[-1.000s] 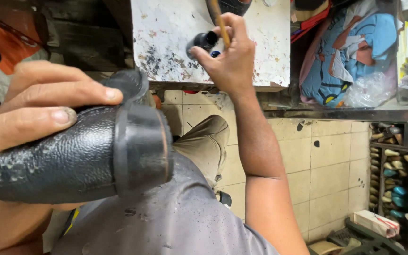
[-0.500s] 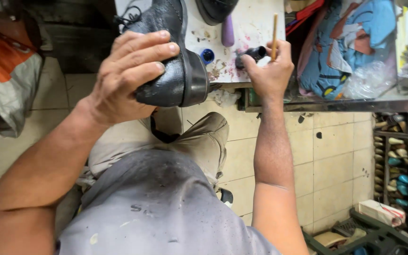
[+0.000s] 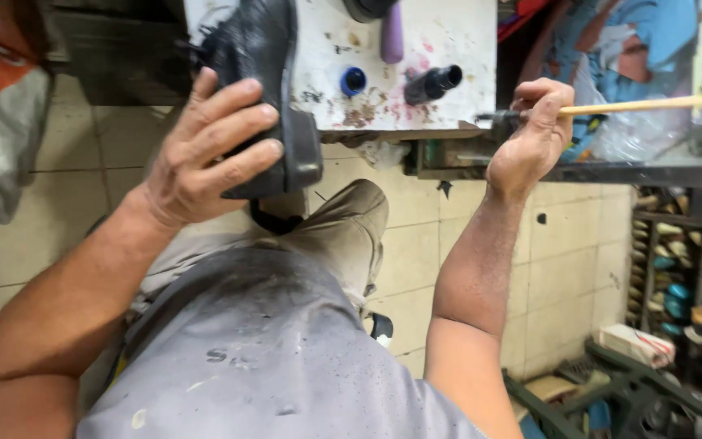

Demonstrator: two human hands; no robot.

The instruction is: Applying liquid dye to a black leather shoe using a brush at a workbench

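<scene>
The left hand [image 3: 205, 154] is gripping the black shoe [image 3: 266, 89] tight by its heel end and is holding it lower and nearer the stained white worktop [image 3: 448, 49] than a moment ago. The right hand [image 3: 530, 138] is closed around a thin wooden-handled brush [image 3: 635, 106] and is swinging it out to the right, away from the small black bottle [image 3: 432, 81], so the brush looks loaded for the shoe.

The black shoe [image 3: 266, 89] is cut off by the top edge; its toe is out of view. The left hand [image 3: 205, 150] covers part of its heel. The brush [image 3: 635, 106] head at the far right is blurred. Items on the shelves [image 3: 692, 268] are too small to identify.
</scene>
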